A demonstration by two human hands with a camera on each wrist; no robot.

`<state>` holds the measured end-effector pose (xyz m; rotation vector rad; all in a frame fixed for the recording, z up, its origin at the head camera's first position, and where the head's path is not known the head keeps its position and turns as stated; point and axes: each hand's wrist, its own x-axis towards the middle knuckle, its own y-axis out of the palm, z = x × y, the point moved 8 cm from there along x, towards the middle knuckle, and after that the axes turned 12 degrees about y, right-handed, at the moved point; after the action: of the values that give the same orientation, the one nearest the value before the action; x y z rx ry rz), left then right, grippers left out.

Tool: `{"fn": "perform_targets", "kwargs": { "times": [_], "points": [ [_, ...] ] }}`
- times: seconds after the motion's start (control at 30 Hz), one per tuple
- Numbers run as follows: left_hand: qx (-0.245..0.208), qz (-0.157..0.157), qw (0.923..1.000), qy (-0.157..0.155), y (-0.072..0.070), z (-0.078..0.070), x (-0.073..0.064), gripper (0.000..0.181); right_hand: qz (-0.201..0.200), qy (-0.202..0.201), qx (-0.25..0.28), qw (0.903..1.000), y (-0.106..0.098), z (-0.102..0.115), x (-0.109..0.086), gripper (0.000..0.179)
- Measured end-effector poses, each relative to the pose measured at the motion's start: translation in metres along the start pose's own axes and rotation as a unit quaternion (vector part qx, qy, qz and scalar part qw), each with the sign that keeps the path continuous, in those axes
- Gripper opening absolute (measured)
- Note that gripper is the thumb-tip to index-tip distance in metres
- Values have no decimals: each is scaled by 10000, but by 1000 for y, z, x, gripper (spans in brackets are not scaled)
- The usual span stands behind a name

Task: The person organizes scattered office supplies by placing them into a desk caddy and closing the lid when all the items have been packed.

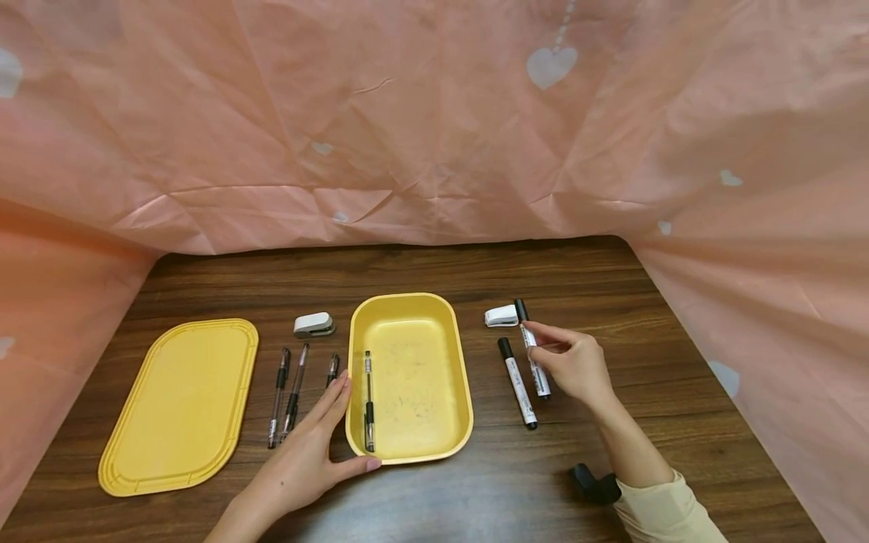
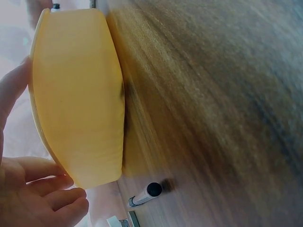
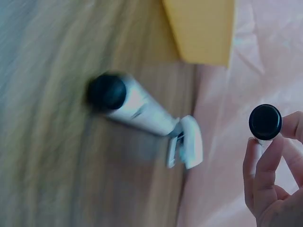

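At the far left, a yellow lid [image 1: 185, 403] was laid flat on the wooden tabletop [image 1: 591, 275]. Beside it, black gel pens [image 1: 278, 396] were set out below a white mini stapler [image 1: 314, 324], the rightmost partly hidden by the left hand [image 1: 302, 456]. That hand was spread around the near left corner of a yellow box [image 1: 421, 385], its extended fingers rested along the left rim and its thumb laid on the near rim, with no clenched grip. Inside the box, a clear-barrelled pen [image 1: 369, 400] was placed near the left wall. To the right, a second mini stapler [image 1: 501, 316] and a capped marker [image 1: 518, 383] were left lying. Just beside them, another marker [image 1: 538, 375] was pinched between the thumb and fingers of the right hand [image 1: 578, 366], its near end pointed toward the wrist.
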<state>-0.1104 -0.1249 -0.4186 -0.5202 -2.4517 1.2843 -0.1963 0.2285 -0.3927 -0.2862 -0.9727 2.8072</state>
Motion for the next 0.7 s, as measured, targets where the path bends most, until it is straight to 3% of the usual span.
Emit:
{"fn": "perform_targets", "kwargs": {
  "times": [0.43,0.7],
  "points": [
    [3,25,10000,-45,0,0,0,108,333,-377,989,9938,10,47,-16,35],
    [-3,14,10000,-43,1,0,0,109,721,-487,1475,9852,35,74,-21,36]
  ]
}}
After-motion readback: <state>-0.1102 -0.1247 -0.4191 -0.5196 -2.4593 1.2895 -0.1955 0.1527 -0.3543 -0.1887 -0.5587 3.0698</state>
